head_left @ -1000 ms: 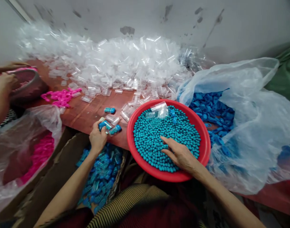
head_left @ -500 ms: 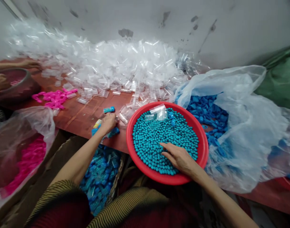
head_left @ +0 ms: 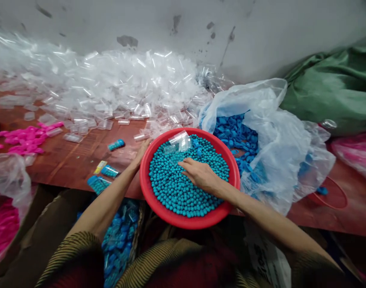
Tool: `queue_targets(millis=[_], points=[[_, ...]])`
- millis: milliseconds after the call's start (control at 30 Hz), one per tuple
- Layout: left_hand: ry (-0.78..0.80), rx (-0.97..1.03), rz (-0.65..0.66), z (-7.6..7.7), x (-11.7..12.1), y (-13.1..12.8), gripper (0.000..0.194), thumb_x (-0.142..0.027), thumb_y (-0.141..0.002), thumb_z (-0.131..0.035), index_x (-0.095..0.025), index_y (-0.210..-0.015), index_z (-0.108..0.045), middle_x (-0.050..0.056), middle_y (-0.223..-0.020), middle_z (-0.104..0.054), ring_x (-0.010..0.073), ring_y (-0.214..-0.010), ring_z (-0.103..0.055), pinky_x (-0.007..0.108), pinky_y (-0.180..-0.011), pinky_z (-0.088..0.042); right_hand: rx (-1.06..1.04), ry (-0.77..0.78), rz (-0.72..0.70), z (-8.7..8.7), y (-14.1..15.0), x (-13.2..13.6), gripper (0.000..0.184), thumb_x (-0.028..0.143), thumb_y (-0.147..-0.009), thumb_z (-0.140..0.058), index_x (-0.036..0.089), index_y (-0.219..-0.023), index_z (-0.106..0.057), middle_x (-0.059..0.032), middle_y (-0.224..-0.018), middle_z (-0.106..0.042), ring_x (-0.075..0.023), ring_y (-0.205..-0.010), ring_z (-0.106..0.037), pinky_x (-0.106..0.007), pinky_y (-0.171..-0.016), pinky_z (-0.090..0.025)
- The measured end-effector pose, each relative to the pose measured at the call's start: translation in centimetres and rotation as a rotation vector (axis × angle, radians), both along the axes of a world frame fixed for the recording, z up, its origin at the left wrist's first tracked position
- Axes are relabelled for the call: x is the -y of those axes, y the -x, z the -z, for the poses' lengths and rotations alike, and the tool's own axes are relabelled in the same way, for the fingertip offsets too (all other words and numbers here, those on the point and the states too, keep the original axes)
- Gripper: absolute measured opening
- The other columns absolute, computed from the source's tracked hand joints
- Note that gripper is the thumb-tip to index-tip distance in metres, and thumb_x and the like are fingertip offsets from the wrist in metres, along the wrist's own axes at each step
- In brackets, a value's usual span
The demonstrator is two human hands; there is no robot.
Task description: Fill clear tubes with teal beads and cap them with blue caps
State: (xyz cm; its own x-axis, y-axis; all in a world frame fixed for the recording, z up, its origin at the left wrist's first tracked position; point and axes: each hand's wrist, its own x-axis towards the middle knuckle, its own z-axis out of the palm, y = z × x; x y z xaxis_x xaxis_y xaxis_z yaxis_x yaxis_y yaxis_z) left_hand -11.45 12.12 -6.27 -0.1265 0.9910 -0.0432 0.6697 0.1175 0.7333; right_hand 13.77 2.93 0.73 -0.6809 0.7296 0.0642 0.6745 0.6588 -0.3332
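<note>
A red basin point(head_left: 144, 176) full of small turquoise beads point(head_left: 183, 192) stands in front of me. My right hand point(head_left: 201, 176) hovers low over the beads, fingers stretched out with the thumb a little apart, and nothing shows in it. Just beyond its fingertips, several clear plastic tubes point(head_left: 180, 141) and a blue cap point(head_left: 197, 147) lie on the beads. At the basin's left rim is my left hand point(head_left: 143, 151), its fingers mostly hidden near loose clear tubes. Left of it lie a bead-filled tube with a blue cap point(head_left: 116, 145) and another filled tube point(head_left: 110, 171).
A large heap of clear tubes point(head_left: 117, 80) runs along the wall. Blue plastic parts point(head_left: 237, 132) spill from a clear bag point(head_left: 273, 160) on the right. Pink parts point(head_left: 27, 138) lie at left. A box of filled blue tubes point(head_left: 119, 240) sits below the table edge.
The view has swung right. My left hand has moved from beside the filled tubes to the basin's left rim. My right hand has shifted further up over the beads, toward the clear tubes.
</note>
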Motion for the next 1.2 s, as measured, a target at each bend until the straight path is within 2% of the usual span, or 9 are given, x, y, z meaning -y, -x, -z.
queue_targets(millis=[200,300,433,567,667,767,900,1033,1200], points=[[0.002,-0.267,-0.113,-3.4,2.1,1.9,0.044,-0.015,-0.079,-0.039,-0.009,-0.120,-0.054,0.015,-0.102,-0.063,0.0283,-0.096,-0.057,0.039,-0.083,-0.042,0.291,-0.072,-0.023,0.7,3.1,-4.6,0.033,0.009,-0.092,-0.026,0.016,-0.115,-0.049,-0.0135,-0.111,-0.055,-0.0208,-0.084,-0.061,-0.031,-0.064,-0.048],[-0.200,-0.408,-0.152,-5.9,3.9,1.3,0.042,-0.021,-0.085,-0.033,-0.008,-0.121,-0.052,0.017,-0.108,-0.061,0.0279,-0.100,-0.057,0.039,-0.086,-0.041,0.337,-0.015,-0.045,1.4,3.0,-4.0,0.030,0.012,-0.093,-0.026,0.015,-0.107,-0.052,-0.0123,-0.104,-0.057,-0.0186,-0.078,-0.061,-0.030,-0.063,-0.047],[-0.299,-0.478,0.293,-7.6,6.6,-2.8,0.037,-0.031,-0.087,-0.040,-0.016,-0.118,-0.053,0.010,-0.104,-0.063,0.0218,-0.094,-0.060,0.032,-0.082,-0.046,0.334,0.046,-0.051,1.2,1.5,-2.7,0.027,0.018,-0.094,-0.030,0.018,-0.110,-0.051,-0.0096,-0.101,-0.059,-0.0186,-0.078,-0.061,-0.028,-0.061,-0.046],[-0.091,-0.624,0.664,-6.7,7.5,-7.1,0.042,-0.032,-0.085,-0.047,-0.016,-0.124,-0.048,0.012,-0.107,-0.059,0.0247,-0.098,-0.059,0.034,-0.082,-0.046,0.291,-0.018,0.179,-0.4,-0.5,-3.7,0.029,0.028,-0.095,-0.032,0.019,-0.117,-0.048,-0.0105,-0.109,-0.057,-0.0215,-0.090,-0.060,-0.028,-0.065,-0.046],[0.020,-0.699,0.756,-5.6,6.5,-8.7,0.036,-0.028,-0.085,-0.047,-0.015,-0.117,-0.051,0.013,-0.105,-0.059,0.0253,-0.094,-0.060,0.035,-0.080,-0.047,0.299,-0.075,0.407,-0.9,-1.3,-5.8,0.036,0.035,-0.092,-0.040,0.014,-0.122,-0.043,-0.0144,-0.114,-0.056,-0.0259,-0.096,-0.059,-0.032,-0.071,-0.046],[0.113,-0.684,0.822,-5.2,5.5,-9.1,0.024,-0.023,-0.082,-0.049,-0.012,-0.101,-0.057,0.014,-0.102,-0.060,0.0272,-0.093,-0.061,0.037,-0.080,-0.046,0.339,-0.018,0.386,0.0,-1.8,-7.4,0.029,0.028,-0.092,-0.042,0.013,-0.116,-0.048,-0.0130,-0.111,-0.059,-0.0255,-0.097,-0.059,-0.032,-0.074,-0.046],[0.170,-0.616,0.833,-5.1,5.7,-9.5,0.017,-0.016,-0.078,-0.051,-0.009,-0.091,-0.058,0.017,-0.094,-0.063,0.0304,-0.090,-0.062,0.040,-0.079,-0.046,0.332,0.031,0.326,1.2,-3.1,-7.2,0.022,0.025,-0.092,-0.041,0.016,-0.106,-0.055,-0.0102,-0.104,-0.062,-0.0231,-0.095,-0.060,-0.030,-0.076,-0.045],[0.216,-0.471,0.772,-4.0,5.9,-11.5,0.017,-0.012,-0.078,-0.045,-0.009,-0.087,-0.058,0.020,-0.091,-0.063,0.0309,-0.091,-0.061,0.043,-0.082,-0.044,0.240,0.022,0.328,0.7,-4.6,-5.7,0.023,0.031,-0.091,-0.045,0.014,-0.101,-0.058,-0.0120,-0.107,-0.061,-0.0229,-0.098,-0.059,-0.029,-0.080,-0.043],[0.336,-0.131,0.700,-2.3,4.3,-14.8,0.010,-0.009,-0.069,-0.051,-0.015,-0.074,-0.058,0.010,-0.073,-0.064,0.0245,-0.082,-0.061,0.034,-0.078,-0.045,0.141,0.172,0.417,0.3,-5.2,-4.1,0.025,0.025,-0.094,-0.038,0.015,-0.106,-0.057,-0.0118,-0.099,-0.066,-0.0225,-0.096,-0.060,-0.030,-0.079,-0.042]])
